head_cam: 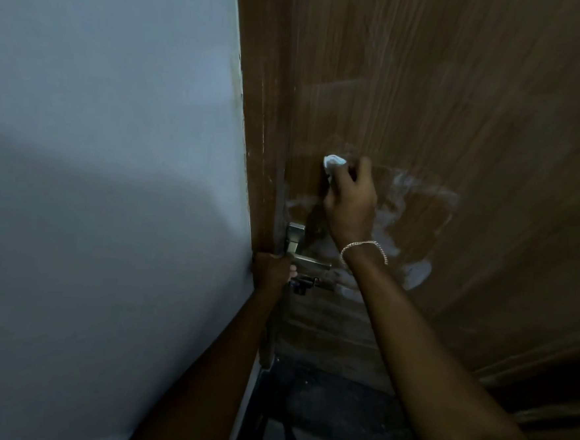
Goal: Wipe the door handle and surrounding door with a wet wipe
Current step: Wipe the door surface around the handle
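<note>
A brown wooden door point(461, 111) fills the right of the view, with pale wet streaks around its middle. My right hand point(350, 203), a chain bracelet on its wrist, presses a crumpled white wet wipe point(333, 162) against the door just above the handle. The silver lever door handle point(308, 257) sits below that hand on its square plate. A dark key or latch point(303, 284) hangs under it. My left hand point(271, 268) grips the door's edge right beside the handle.
A pale blue-white wall point(106, 172) takes up the whole left side, meeting the wooden door frame point(264, 132). Dark floor point(330, 411) shows below the door between my arms.
</note>
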